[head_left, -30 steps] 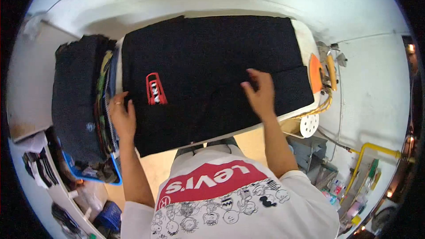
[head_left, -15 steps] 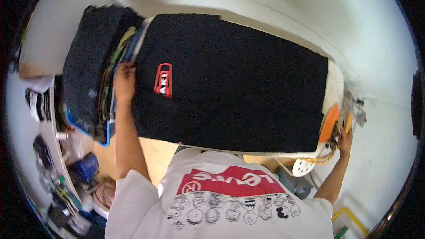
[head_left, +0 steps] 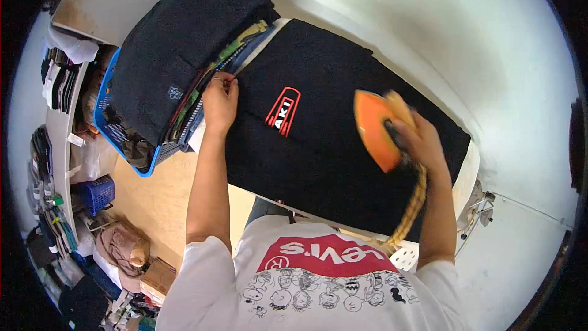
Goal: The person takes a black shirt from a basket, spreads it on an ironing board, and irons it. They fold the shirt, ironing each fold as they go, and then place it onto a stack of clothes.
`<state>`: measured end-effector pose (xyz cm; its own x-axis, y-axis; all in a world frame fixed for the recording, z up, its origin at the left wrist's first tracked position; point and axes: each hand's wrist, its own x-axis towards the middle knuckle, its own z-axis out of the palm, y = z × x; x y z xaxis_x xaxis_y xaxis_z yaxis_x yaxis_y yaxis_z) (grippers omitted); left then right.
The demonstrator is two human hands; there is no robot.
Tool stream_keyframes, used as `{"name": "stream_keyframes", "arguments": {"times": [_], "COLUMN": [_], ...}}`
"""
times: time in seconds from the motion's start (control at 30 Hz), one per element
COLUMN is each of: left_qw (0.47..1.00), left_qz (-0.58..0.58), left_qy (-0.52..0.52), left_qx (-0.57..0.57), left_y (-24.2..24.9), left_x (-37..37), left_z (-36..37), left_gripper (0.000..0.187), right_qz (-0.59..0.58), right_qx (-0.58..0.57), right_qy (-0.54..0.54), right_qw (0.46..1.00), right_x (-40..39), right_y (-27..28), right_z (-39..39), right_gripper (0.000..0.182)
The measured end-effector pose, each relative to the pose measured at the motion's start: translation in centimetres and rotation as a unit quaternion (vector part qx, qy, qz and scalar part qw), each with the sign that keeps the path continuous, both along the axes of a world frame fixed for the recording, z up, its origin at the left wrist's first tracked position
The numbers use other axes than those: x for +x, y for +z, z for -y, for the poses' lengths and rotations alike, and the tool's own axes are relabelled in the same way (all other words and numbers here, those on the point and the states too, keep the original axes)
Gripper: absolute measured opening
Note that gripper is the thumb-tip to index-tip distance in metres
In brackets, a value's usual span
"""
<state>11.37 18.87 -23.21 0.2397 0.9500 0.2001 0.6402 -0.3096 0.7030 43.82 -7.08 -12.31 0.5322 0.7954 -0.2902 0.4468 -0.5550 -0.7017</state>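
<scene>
A black garment (head_left: 324,110) with a red and white print (head_left: 283,112) lies spread over a pale ironing board (head_left: 470,165). At its left edge, my left hand (head_left: 220,103) is closed, thumb and fingers pinching the cloth. My right hand (head_left: 424,141) grips the handle of an orange iron (head_left: 375,129), which is over the right part of the garment and blurred by motion. A yellowish braided cord (head_left: 415,205) trails from the iron toward the board's near edge. Close beside my left hand rises a stack of folded clothes (head_left: 184,43), dark cloth on top.
The stack rests on a blue basket (head_left: 113,141) at the left. Shelves with folded clothes (head_left: 61,89) stand farther left, with a small blue-purple basket (head_left: 98,193) and a cardboard box (head_left: 158,277) below. A white wall (head_left: 520,79) borders the board's far side.
My right hand has lifted the iron from the board's right end and brought it left over the garment. My left hand stays at the left edge. The whole view has shifted and turned.
</scene>
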Motion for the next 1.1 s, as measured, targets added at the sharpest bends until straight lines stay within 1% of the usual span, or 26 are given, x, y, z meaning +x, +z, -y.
{"name": "stream_keyframes", "arguments": {"times": [0.07, 0.13, 0.2, 0.23, 0.27, 0.3, 0.33, 0.4, 0.47, 0.5, 0.53, 0.57, 0.6, 0.63, 0.7, 0.73, 0.8, 0.83, 0.9, 0.93, 0.97, 1.0, 1.07, 1.1], "left_qw": [0.999, 0.997, 0.998, 0.998, 0.998, 0.999, 1.000, 1.000, 0.999, 0.999, 0.998, 0.995, 0.995, 0.994, 0.990, 0.987, 0.984, 0.981, 0.972, 0.970, 0.967, 0.963, 0.961, 0.959], "left_qz": [0.033, 0.052, 0.053, 0.054, 0.056, 0.036, 0.015, 0.010, 0.026, 0.028, 0.046, 0.064, 0.066, 0.066, 0.081, 0.086, 0.064, 0.066, 0.040, 0.032, 0.024, 0.014, -0.039, -0.019], "left_qy": [-0.007, -0.009, -0.012, -0.014, -0.011, -0.013, -0.016, -0.020, -0.022, -0.025, -0.042, -0.060, -0.067, -0.073, -0.094, -0.114, -0.163, -0.179, -0.233, -0.238, -0.255, -0.269, -0.272, -0.279], "left_qx": [-0.041, -0.048, -0.036, -0.026, -0.027, -0.011, 0.005, 0.020, 0.036, 0.036, 0.000, -0.037, -0.035, -0.049, -0.071, -0.070, -0.021, -0.040, 0.003, -0.017, -0.005, 0.009, 0.015, 0.036], "left_y": [0.6, 0.0, 0.6, 0.0, -0.3, -0.4, -0.5, 2.6, 4.2, 4.5, 4.6, 4.7, 4.8, 4.8, 5.0, 5.1, 5.1, 5.3, 6.0, 6.3, 6.0, 5.6, 5.4, 5.2], "left_x": [0.0, -0.3, 0.0, -0.2, -0.4, -0.6, -0.8, -2.2, -3.8, -4.6, -5.5, -6.0, -6.0, -5.9, -4.8, -4.0, -1.8, -0.7, 1.4, 2.3, 3.1, 3.9, 5.9, 7.1], "left_z": [0.0, -0.2, 0.1, -0.1, -0.2, -0.1, 0.1, 1.4, 2.8, 3.5, 4.1, 4.4, 4.6, 4.7, 4.7, 4.5, 4.0, 3.9, 3.6, 3.8, 3.7, 3.4, 2.7, 2.3], "left_gripper": [0.012, 0.010, 0.009, 0.009, 0.009, 0.009, 0.010, 0.010, 0.009, 0.009, 0.009, 0.009, 0.009, 0.010, 0.012, 0.012, 0.013, 0.013, 0.011, 0.011, 0.011, 0.011, 0.011, 0.011], "right_qz": [0.060, 0.098, 0.076, 0.096, 0.116, 0.144, 0.135, 0.159, 0.176, 0.172, 0.168, 0.186, 0.189, 0.180, 0.175, 0.179, 0.179, 0.178, 0.182, 0.166, 0.148, 0.150, 0.175, 0.142], "right_qx": [-0.032, -0.034, -0.019, -0.028, -0.038, -0.057, -0.032, -0.026, -0.037, -0.041, -0.044, -0.051, -0.024, -0.028, -0.036, -0.053, -0.070, -0.072, -0.083, -0.100, -0.113, -0.114, -0.125, -0.128], "right_qy": [0.104, 0.172, 0.206, 0.253, 0.301, 0.349, 0.380, 0.371, 0.367, 0.334, 0.298, 0.280, 0.255, 0.229, 0.183, 0.187, 0.186, 0.158, 0.105, 0.052, 0.002, -0.016, -0.145, -0.207], "right_qw": [0.992, 0.980, 0.975, 0.962, 0.946, 0.924, 0.914, 0.914, 0.913, 0.926, 0.939, 0.940, 0.948, 0.956, 0.967, 0.965, 0.963, 0.969, 0.974, 0.980, 0.983, 0.982, 0.966, 0.959], "right_x": [-2.1, -4.2, -6.5, -7.6, -8.6, -10.5, -11.8, -14.0, -14.1, -13.7, -13.1, -12.0, -10.9, -10.0, -8.8, -8.3, -6.9, -6.5, -4.9, -3.9, -2.6, -0.6, 3.6, 5.5], "right_y": [-0.9, -1.1, -1.1, -1.8, -2.6, -1.9, -2.1, -2.0, -2.1, -1.7, -1.5, -1.6, -2.0, -2.4, -2.1, -1.7, -2.0, -1.7, -1.1, -0.9, -0.8, -1.3, -1.8, -1.4], "right_z": [-7.1, -13.3, -17.5, -19.0, -20.1, -20.4, -20.1, -19.9, -20.4, -21.0, -21.5, -22.2, -22.4, -22.4, -20.9, -19.4, -15.3, -12.6, -7.0, -4.0, -1.4, 1.3, 7.1, 9.7], "right_gripper": [0.053, 0.057, 0.061, 0.061, 0.061, 0.061, 0.063, 0.064, 0.065, 0.065, 0.065, 0.064, 0.065, 0.065, 0.065, 0.064, 0.060, 0.059, 0.058, 0.058, 0.058, 0.058, 0.058, 0.060]}}
